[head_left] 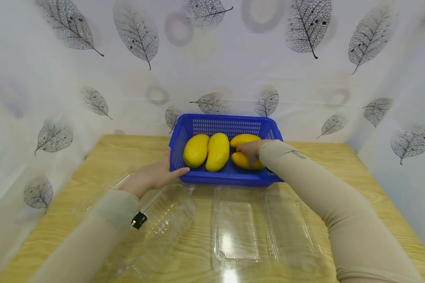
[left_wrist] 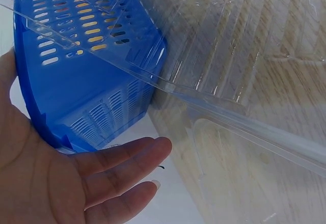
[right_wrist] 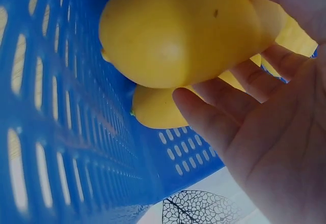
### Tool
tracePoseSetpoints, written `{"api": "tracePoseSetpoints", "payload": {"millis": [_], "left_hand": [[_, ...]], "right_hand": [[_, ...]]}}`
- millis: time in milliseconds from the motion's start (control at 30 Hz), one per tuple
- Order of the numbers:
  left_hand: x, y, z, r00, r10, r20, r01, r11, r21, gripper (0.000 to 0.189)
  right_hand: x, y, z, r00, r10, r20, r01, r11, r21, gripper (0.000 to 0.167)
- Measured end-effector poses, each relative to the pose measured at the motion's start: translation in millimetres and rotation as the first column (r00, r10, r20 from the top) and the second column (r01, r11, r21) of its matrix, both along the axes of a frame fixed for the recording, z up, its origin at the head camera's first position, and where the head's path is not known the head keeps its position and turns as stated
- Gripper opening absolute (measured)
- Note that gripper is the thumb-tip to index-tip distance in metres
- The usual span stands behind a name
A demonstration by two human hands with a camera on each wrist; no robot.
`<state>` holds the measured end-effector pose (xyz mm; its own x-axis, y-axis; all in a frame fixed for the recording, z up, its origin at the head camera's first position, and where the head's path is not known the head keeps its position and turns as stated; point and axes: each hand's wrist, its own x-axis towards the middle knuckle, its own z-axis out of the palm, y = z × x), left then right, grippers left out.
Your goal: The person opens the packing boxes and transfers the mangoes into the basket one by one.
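The blue plastic basket [head_left: 230, 180] holds several yellow mangoes. At its left end my left hand [head_left: 156, 173] rests against the rim, thumb over the front corner. In the left wrist view, that hand's fingers [left_wrist: 122, 168] extend straight past the basket's outer wall. My right hand [head_left: 249, 149] reaches into the basket's right side and grips the nearer mango [head_left: 246, 161]. The right wrist view shows its fingers behind this mango [right_wrist: 173, 35] and the thumb across the other side. Another mango [head_left: 244, 139] lies just beyond it. Two more, a mango [head_left: 196, 151] and a mango [head_left: 217, 152], lie side by side on the left.
An open clear plastic clamshell box [head_left: 237, 232] lies on the wooden table [head_left: 340, 177] in front of the basket. More clear plastic boxes [head_left: 163, 220] lie below my left forearm. A leaf-patterned cloth [head_left: 212, 70] stands behind and beside the table.
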<state>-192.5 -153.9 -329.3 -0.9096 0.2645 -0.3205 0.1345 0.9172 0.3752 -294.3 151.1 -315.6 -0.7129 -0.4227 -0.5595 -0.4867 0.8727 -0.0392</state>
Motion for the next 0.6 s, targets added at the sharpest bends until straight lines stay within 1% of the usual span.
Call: {"api": "tracePoseSetpoints", "payload": {"millis": [67,133,300,433,500,600], "left_hand": [[-0.1,0.3,-0.7,1.000,-0.006,-0.012,0.006,1.000,0.001,0.113],[-0.5,0.2,-1.2,1.000,-0.008,-0.015,0.008,1.000,0.003,0.112],[-1.6,-2.0,-3.2,1.000,-0.011,-0.006,0.011,1.000,0.016,0.110],[-0.2,-4.9,-6.1,1.000,-0.006,-0.005,0.006,1.000,0.010,0.110],[0.6,-6.2,-7.0,1.000,0.001,0.003,-0.001,1.000,-0.002,0.111],[1.5,-8.0,-6.2,1.000,0.012,0.009,-0.011,0.999,-0.030,0.112]], "right_hand": [[0.9,1,1.1,1.000,-0.014,0.000,0.014,1.000,-0.007,0.073],[0.8,3,1.9,1.000,-0.010,-0.007,0.010,1.000,-0.015,0.070],[-0.7,7,5.7,1.000,-0.010,-0.015,0.009,0.998,-0.058,0.064],[4.4,8,17.2,0.998,-0.062,0.005,0.062,0.994,-0.086,0.062],[8.1,8,23.5,0.998,-0.070,0.006,0.070,0.993,-0.094,0.061],[15.4,10,30.7,0.996,-0.087,-0.029,0.083,0.990,-0.115,0.060]]}}
